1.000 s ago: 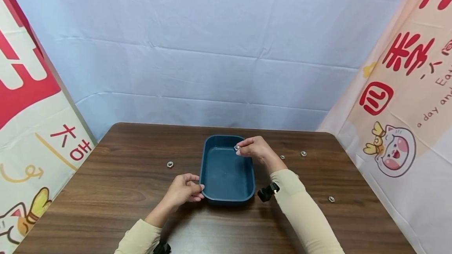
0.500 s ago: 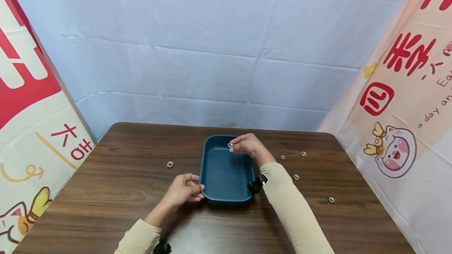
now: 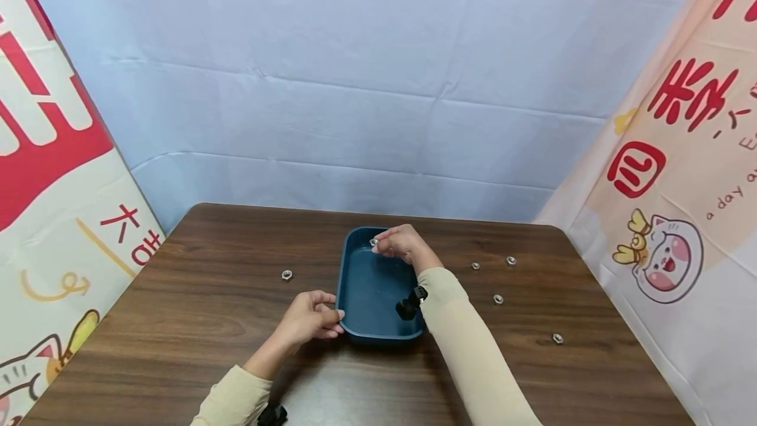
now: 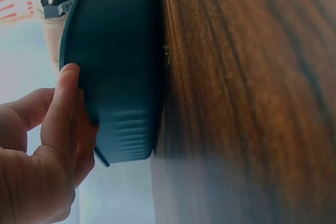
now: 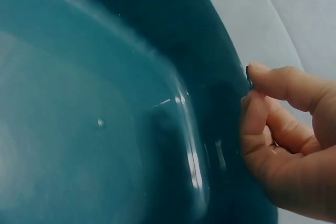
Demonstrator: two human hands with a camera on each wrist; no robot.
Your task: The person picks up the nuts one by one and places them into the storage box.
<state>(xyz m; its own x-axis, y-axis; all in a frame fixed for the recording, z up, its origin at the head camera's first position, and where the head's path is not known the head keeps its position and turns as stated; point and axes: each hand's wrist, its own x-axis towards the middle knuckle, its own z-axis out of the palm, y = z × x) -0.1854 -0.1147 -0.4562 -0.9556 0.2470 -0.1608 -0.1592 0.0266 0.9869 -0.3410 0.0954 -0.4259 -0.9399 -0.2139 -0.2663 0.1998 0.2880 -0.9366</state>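
- A metal nut [image 3: 374, 242] sits pinched between the right hand's [image 3: 401, 245] thumb and fingertips, above the far end of the blue tray [image 3: 378, 294].
- The left hand [image 3: 310, 316] grips the tray's near-left rim.
- On the brown table [image 3: 230, 321], one loose nut [image 3: 286, 275] lies left of the tray, four to the right.

Head view: from high above near side, faces forward and down, widest and farthest off; spans table [image 3: 225, 307], tray [image 3: 375, 294], left hand [image 3: 307, 317], right hand [image 3: 402, 245], cloth [image 3: 355, 84] beyond. Left wrist view: low, close, left of tray, facing outer wall, scene turned sideways. Right wrist view: close above tray, looking down inside. All three share tray; head and right wrist share right hand.
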